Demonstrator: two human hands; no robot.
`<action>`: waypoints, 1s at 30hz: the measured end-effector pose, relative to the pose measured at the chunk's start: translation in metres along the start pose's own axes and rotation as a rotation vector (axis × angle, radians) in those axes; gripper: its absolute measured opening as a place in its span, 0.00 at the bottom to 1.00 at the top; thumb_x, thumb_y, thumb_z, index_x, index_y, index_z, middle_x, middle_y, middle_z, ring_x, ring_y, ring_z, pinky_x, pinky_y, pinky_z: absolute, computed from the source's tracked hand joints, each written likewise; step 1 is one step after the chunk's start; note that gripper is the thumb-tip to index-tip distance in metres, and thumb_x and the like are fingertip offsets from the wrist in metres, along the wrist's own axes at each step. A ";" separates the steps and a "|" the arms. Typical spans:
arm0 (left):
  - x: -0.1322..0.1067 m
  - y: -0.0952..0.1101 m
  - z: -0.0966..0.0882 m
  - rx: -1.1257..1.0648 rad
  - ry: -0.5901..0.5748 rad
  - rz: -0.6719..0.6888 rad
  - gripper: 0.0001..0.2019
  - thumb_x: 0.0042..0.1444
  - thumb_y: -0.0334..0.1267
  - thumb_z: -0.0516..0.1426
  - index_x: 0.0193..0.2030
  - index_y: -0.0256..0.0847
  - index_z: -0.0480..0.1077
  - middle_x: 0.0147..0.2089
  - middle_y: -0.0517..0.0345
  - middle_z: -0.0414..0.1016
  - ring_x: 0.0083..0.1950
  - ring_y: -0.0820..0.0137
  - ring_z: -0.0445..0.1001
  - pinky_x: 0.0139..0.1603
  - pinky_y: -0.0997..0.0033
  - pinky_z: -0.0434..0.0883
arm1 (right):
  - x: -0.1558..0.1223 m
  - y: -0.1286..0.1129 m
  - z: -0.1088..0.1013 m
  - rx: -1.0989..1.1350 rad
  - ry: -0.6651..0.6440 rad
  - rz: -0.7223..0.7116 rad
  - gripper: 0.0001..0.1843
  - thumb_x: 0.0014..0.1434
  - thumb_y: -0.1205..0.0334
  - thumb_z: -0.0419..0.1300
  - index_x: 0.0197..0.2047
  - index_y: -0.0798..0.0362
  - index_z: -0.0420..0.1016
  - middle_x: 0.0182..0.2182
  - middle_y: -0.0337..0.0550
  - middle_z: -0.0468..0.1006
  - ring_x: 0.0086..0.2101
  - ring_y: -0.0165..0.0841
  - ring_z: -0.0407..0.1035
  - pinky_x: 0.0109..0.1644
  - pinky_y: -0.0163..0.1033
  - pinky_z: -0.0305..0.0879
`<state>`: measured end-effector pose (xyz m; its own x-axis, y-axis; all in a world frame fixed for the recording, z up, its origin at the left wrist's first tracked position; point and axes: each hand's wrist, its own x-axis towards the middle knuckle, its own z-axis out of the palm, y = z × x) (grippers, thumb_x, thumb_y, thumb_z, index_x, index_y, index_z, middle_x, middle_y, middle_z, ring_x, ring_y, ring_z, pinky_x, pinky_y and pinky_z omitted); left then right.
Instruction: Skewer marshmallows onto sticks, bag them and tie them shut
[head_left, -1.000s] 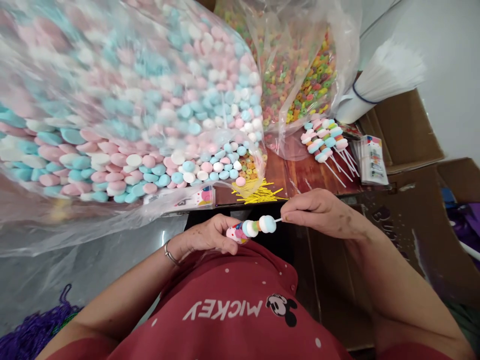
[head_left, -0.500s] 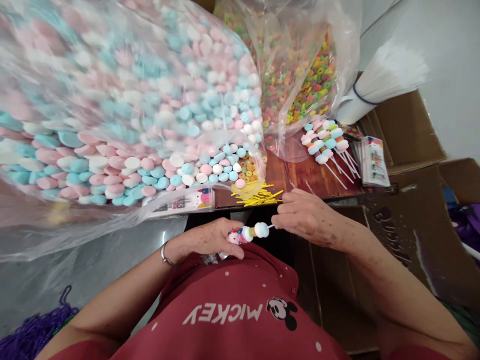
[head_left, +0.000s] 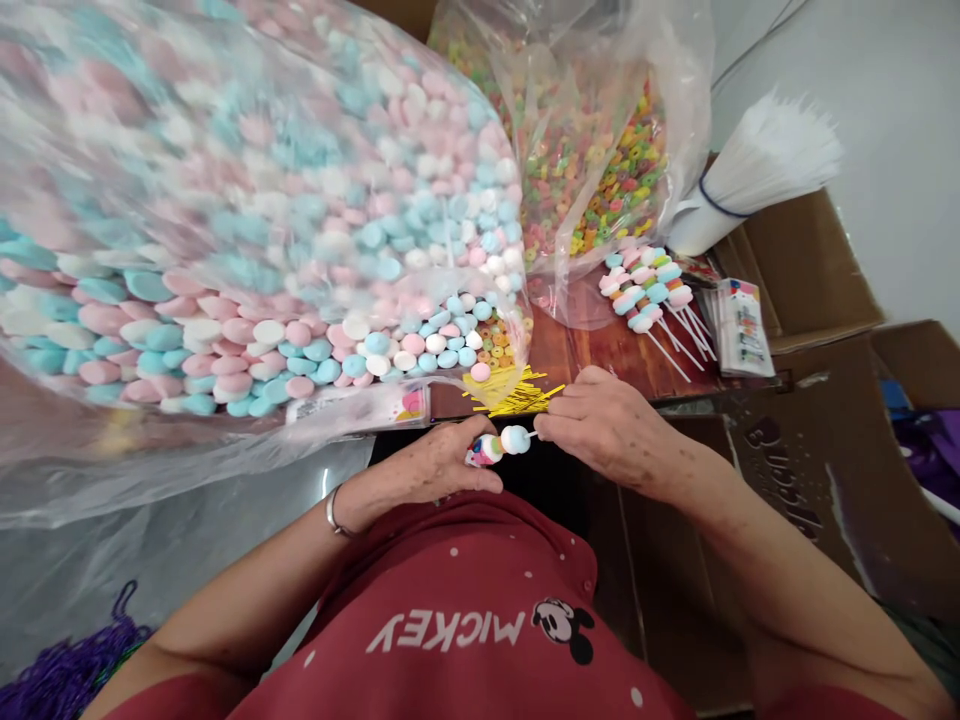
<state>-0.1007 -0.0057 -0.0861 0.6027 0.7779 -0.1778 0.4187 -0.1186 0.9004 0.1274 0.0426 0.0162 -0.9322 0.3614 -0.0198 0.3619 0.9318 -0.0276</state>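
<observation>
Between my hands, just off the table's front edge, is a marshmallow skewer of pale blue and white marshmallows with a green and orange ring between. My right hand pinches its white stick. Closed around the skewer's other end is my left hand, on a small printed candy bag that partly covers the marshmallows. Most of that bag is hidden by the fingers. Yellow twist ties lie in a loose pile just beyond my hands.
A large clear bag of marshmallows fills the left. Behind is a bag of ring candies. Finished skewers, a stack of printed bags and a bundle of white sticks are at the right, near cardboard boxes.
Both hands have moved slightly up toward the table edge with the skewer. The skewer shifted a little left, and less of the printed bag shows below my left hand.
</observation>
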 end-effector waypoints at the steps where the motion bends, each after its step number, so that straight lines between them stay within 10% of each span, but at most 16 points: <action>1: -0.001 0.001 -0.002 0.005 0.008 -0.021 0.19 0.55 0.50 0.62 0.47 0.39 0.66 0.34 0.62 0.70 0.33 0.70 0.66 0.34 0.72 0.62 | -0.001 0.002 -0.002 0.029 -0.007 0.012 0.18 0.70 0.65 0.47 0.32 0.54 0.73 0.26 0.38 0.74 0.28 0.31 0.61 0.37 0.41 0.47; 12: -0.013 0.007 -0.012 -0.026 -0.130 0.019 0.14 0.55 0.47 0.62 0.37 0.38 0.67 0.28 0.66 0.64 0.29 0.74 0.59 0.29 0.75 0.57 | 0.007 0.006 -0.007 0.381 -0.231 0.379 0.15 0.62 0.63 0.52 0.25 0.53 0.72 0.22 0.36 0.73 0.25 0.27 0.61 0.31 0.37 0.45; 21: -0.004 0.002 0.000 -0.459 0.006 -0.086 0.19 0.49 0.48 0.66 0.39 0.39 0.66 0.29 0.67 0.65 0.29 0.75 0.61 0.30 0.76 0.61 | 0.001 0.009 -0.010 0.335 -0.043 0.051 0.18 0.68 0.62 0.50 0.29 0.52 0.74 0.22 0.35 0.73 0.25 0.27 0.61 0.35 0.37 0.49; 30: 0.001 0.007 0.006 -0.078 0.021 0.119 0.09 0.57 0.42 0.60 0.38 0.40 0.66 0.30 0.65 0.67 0.31 0.73 0.63 0.33 0.74 0.61 | 0.008 0.003 0.004 0.416 -0.157 0.120 0.15 0.64 0.63 0.52 0.29 0.52 0.75 0.25 0.36 0.76 0.26 0.27 0.61 0.33 0.36 0.48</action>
<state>-0.0929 -0.0095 -0.0823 0.6302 0.7741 -0.0607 0.2910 -0.1630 0.9427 0.1207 0.0483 0.0124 -0.8824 0.4268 -0.1981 0.4700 0.7798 -0.4137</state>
